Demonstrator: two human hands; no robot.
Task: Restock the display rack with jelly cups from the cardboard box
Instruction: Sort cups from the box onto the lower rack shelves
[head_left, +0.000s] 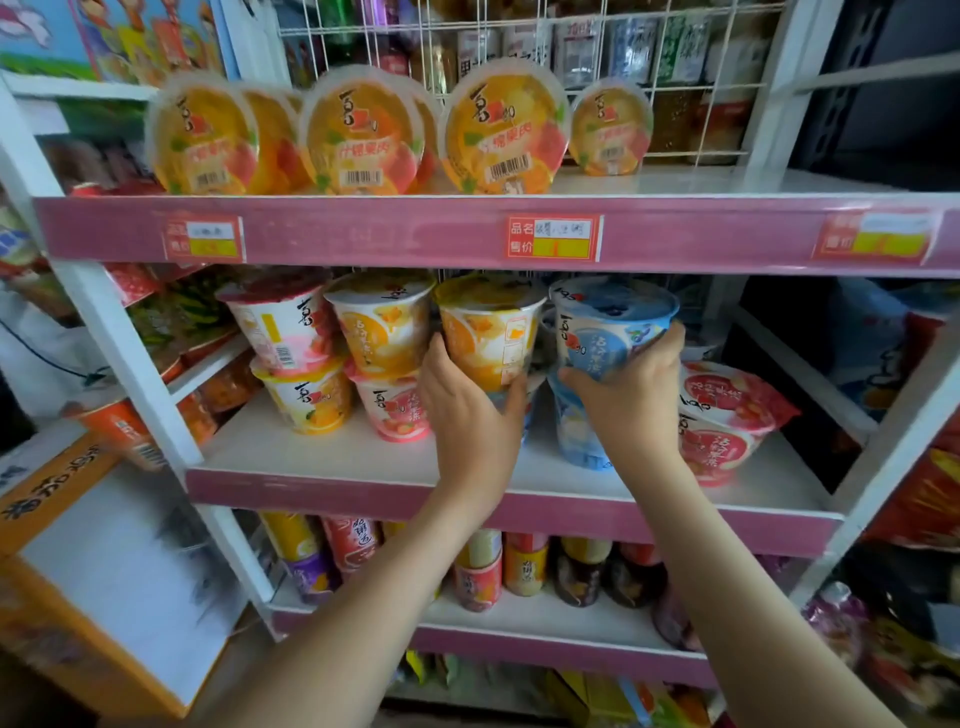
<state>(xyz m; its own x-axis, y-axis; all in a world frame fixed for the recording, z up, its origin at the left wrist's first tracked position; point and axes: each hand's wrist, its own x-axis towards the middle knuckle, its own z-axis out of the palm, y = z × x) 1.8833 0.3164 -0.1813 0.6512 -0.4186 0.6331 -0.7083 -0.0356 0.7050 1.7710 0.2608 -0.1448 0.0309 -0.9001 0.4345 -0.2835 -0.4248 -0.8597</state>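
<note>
Both arms reach in over the front lip of the middle shelf (337, 457) of the display rack. Left hand (467, 415) grips an orange jelly cup (488, 332) above the shelf's centre: thumb up the cup's near-left side, fingers curled round its lower right edge and base. Something may sit under this cup, but the hand hides it; cannot tell. Right hand (628, 410) grips a blue jelly cup (608, 332) just right of the orange one, thumb laid across its lower front, fingers wrapped up its far-right wall. That cup sits on top of a second blue cup (576, 436), which stands on the shelf board. Toward the shelf's right end, a red cup (727, 415) lies tilted with its lid facing out, close beside the right wrist. On the shelf's left half there are two stacks of two: a pink-lidded cup (283, 332) over a yellow cup (306, 400), and an orange-print cup (382, 327) over a pink cup (395, 410). One level above the middle shelf, flat fruit cups (358, 135) stand on edge in a row, with a red price label (553, 238) on the pink strip below them. One level below, small jars (478, 571) stand in a row. Left of and lower than the middle shelf, outside the rack frame, is an orange-edged cardboard box (104, 597), with a white flap showing.
</note>
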